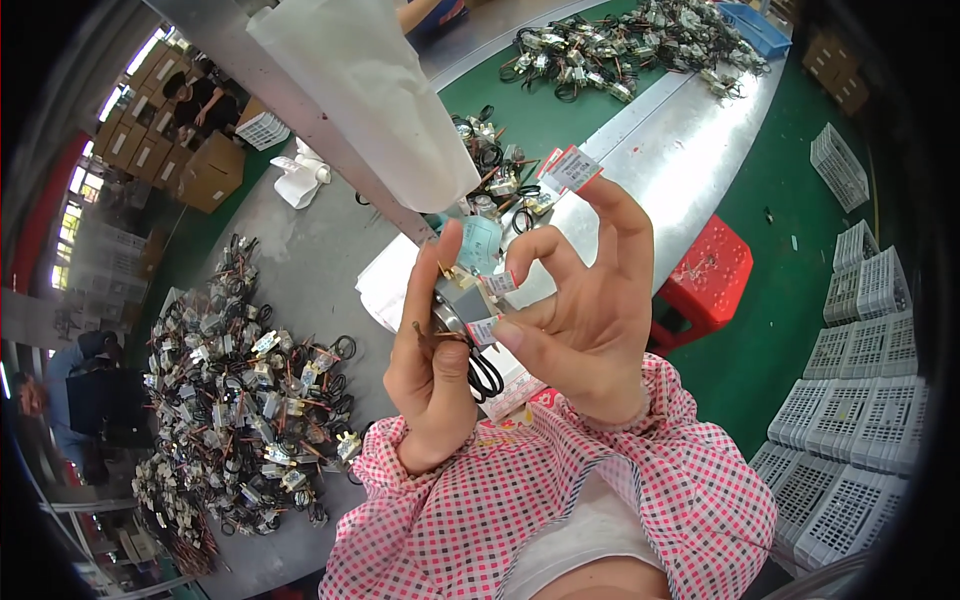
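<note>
My left hand [425,385] is closed around a small grey and metal component [467,300] with a round metal rim and a looped black cable [487,378]. Its fingers stand upright along the part's left side, the thumb in front. My right hand [590,310] is beside it, fingers curled and spread, carrying small white labels with red edges. One label [483,330] is under the thumb, against or just in front of the component. Another label [498,284] is at a curled fingertip, and several more labels [573,169] stick to a raised fingertip.
Heaped cabled components [260,400] cover the grey table on the left; more components [620,50] lie at the far right. A metal beam with a hanging white plastic bag [370,100] crosses ahead. A red stool [705,270] and white crates [850,400] stand right. Other people work left.
</note>
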A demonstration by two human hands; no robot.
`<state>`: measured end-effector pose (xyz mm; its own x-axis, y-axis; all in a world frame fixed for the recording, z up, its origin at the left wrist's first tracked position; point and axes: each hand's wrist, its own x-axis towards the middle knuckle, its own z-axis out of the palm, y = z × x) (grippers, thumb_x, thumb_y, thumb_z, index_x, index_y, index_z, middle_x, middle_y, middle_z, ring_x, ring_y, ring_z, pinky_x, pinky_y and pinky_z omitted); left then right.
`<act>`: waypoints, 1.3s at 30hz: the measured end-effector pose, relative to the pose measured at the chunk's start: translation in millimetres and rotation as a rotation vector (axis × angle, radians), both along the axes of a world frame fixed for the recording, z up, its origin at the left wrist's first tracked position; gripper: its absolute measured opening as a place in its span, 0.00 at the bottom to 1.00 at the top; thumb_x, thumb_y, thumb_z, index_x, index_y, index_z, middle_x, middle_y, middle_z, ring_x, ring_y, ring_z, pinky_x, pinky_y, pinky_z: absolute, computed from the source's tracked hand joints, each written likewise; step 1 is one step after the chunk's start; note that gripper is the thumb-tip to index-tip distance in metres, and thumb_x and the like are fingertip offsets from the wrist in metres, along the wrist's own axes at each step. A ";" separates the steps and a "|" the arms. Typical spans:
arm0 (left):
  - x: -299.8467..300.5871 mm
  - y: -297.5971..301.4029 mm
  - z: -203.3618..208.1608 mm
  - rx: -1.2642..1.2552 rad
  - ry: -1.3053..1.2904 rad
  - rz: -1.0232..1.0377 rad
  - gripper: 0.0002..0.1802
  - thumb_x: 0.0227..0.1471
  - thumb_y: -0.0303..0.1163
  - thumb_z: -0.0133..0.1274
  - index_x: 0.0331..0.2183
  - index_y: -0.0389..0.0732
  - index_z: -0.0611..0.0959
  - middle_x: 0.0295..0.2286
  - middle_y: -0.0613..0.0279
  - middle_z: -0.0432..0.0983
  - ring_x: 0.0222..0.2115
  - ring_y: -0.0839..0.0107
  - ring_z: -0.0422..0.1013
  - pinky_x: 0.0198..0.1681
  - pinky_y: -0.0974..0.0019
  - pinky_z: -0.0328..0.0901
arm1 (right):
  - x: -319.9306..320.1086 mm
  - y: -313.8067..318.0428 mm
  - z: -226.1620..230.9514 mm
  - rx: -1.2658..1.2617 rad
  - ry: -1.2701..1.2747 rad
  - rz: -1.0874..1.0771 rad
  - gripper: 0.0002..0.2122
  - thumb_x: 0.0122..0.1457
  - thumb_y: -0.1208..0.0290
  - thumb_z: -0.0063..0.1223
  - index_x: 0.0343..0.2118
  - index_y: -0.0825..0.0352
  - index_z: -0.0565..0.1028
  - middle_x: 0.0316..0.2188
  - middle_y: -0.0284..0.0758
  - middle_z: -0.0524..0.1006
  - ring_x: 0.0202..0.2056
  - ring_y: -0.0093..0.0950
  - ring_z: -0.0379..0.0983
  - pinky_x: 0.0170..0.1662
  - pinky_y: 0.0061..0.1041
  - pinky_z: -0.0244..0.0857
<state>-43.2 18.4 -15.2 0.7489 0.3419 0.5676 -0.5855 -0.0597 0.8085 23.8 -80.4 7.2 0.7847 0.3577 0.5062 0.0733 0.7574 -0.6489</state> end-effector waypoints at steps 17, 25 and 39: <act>1.8 -11.1 9.0 0.037 0.087 0.227 0.33 0.55 0.46 0.41 0.55 0.33 0.57 0.52 0.45 0.57 0.51 0.60 0.60 0.51 0.61 0.58 | 0.7 4.8 0.3 -0.059 -0.029 -0.076 0.39 0.37 0.93 0.51 0.54 0.69 0.46 0.52 0.36 0.45 0.38 0.26 0.63 0.36 0.21 0.75; -0.2 -3.0 8.7 0.059 0.084 0.199 0.32 0.56 0.45 0.40 0.55 0.33 0.57 0.52 0.45 0.57 0.50 0.61 0.60 0.50 0.63 0.60 | 1.0 4.1 4.6 -0.076 -0.022 -0.074 0.38 0.37 0.93 0.51 0.54 0.69 0.47 0.52 0.37 0.45 0.38 0.26 0.64 0.35 0.20 0.75; -3.8 0.0 8.0 0.127 0.110 0.201 0.32 0.56 0.44 0.40 0.54 0.31 0.58 0.52 0.45 0.58 0.50 0.61 0.60 0.51 0.63 0.58 | -1.8 3.9 4.8 -0.113 -0.068 -0.119 0.38 0.37 0.92 0.51 0.53 0.70 0.47 0.52 0.37 0.46 0.37 0.25 0.64 0.35 0.19 0.74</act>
<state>-46.9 18.4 -7.2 0.7328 0.4215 0.5343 -0.4607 -0.2706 0.8453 22.0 -76.5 12.0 0.7903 0.3221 0.5213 0.2048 0.6629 -0.7201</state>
